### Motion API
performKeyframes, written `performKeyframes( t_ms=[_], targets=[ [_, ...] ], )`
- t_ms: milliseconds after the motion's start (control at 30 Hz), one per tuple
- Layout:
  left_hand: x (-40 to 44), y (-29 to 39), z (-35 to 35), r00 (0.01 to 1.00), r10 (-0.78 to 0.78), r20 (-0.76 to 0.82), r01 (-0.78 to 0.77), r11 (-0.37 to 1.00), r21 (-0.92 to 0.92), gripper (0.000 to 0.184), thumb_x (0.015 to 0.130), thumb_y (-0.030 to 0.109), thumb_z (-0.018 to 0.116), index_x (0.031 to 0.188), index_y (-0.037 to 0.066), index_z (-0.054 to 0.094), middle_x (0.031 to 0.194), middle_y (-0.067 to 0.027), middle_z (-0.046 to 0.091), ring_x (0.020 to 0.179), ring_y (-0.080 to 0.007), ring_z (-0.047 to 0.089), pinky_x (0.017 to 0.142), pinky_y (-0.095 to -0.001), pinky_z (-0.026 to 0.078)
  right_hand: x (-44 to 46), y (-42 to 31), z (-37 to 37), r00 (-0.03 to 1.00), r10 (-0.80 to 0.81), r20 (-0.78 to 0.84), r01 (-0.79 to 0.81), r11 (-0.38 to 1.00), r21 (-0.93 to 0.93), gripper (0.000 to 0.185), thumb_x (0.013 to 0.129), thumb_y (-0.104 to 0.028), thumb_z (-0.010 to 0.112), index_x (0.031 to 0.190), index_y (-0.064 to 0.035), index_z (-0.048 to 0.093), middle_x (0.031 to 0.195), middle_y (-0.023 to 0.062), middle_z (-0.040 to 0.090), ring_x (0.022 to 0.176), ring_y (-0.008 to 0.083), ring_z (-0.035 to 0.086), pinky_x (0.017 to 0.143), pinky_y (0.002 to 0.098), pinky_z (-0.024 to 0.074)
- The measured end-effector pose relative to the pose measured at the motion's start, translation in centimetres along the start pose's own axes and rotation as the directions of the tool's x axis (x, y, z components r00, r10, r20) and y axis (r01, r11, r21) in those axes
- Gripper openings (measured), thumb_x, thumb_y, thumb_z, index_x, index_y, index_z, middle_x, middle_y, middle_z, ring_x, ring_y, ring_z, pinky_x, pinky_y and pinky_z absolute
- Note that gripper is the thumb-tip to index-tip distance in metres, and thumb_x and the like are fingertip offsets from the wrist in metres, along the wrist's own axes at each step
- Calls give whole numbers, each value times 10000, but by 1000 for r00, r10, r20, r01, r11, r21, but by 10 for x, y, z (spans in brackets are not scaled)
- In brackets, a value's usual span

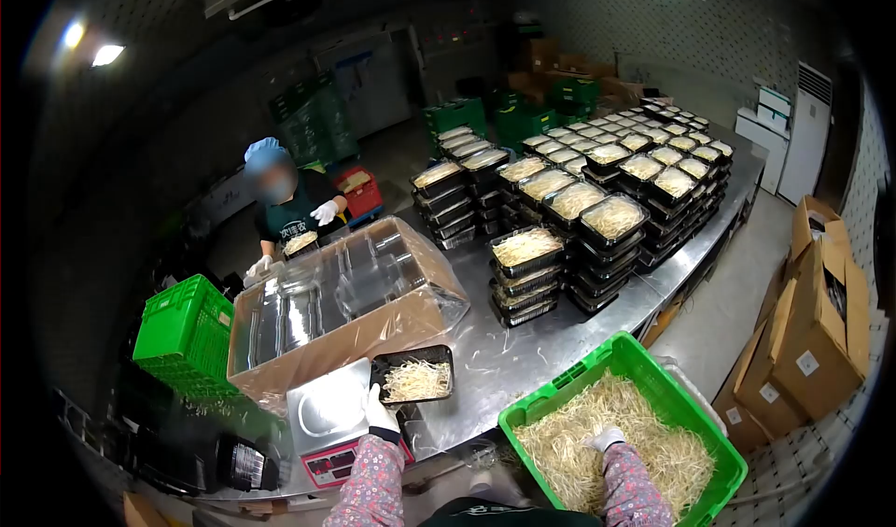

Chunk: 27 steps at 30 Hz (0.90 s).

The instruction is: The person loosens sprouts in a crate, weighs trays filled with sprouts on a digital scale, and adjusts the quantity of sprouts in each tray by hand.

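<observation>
Amid sprouts (560,452), right grip (609,437) of unclear closure; left grip (380,413) around black tray (432,353) edge.

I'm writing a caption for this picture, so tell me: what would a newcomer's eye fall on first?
Probably the stacks of filled trays, crowding the metal table from the middle towards the upper right. Next, perhaps, the bright green crate at the lower right, full of pale sprouts, with the right hand in them. Left of it, beside the scale, the left hand holds a black tray by its edge.
</observation>
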<state>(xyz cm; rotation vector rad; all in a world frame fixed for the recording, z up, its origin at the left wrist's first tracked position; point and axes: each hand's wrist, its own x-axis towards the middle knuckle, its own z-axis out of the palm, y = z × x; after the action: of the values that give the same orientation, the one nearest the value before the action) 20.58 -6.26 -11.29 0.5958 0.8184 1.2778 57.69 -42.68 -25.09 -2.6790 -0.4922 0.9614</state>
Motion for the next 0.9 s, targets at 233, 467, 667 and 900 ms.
performKeyframes(
  t_ms=[233,467,667,900],
  targets=[
    [-19,33,-17,999,18,38,-18,1000,-2,295,949,191,512,1228,118,567,1141,-76,627,1005,-242,624,802,-446,544,-42,7,-45,989,-43,-144,67,984,168,733,678,-342,830,1195,97,551,1143,217,655,1021,343,643,927,391,501],
    [7,69,-86,982,166,93,-168,986,12,341,988,229,478,1255,36,565,1176,-113,637,1062,-253,627,896,-422,529,-109,-142,-119,763,-550,-340,606,425,673,498,656,53,762,1138,1,648,1008,71,714,842,157,675,726,305,554],
    [10,108,-137,982,185,-26,-179,974,141,333,984,178,485,1255,0,560,1205,-121,609,1065,-234,600,911,-349,492,-203,-369,-104,460,-887,-37,677,323,662,522,703,-9,771,1198,23,609,1030,47,697,921,110,635,827,274,520],
    [7,142,-154,878,447,172,-470,737,486,404,997,126,420,1374,-12,458,1362,-106,505,1232,-203,472,1064,-306,339,-275,-556,41,125,-959,254,992,116,-50,562,652,-361,771,1129,-92,646,921,203,689,894,321,675,830,409,533]
  ],
)
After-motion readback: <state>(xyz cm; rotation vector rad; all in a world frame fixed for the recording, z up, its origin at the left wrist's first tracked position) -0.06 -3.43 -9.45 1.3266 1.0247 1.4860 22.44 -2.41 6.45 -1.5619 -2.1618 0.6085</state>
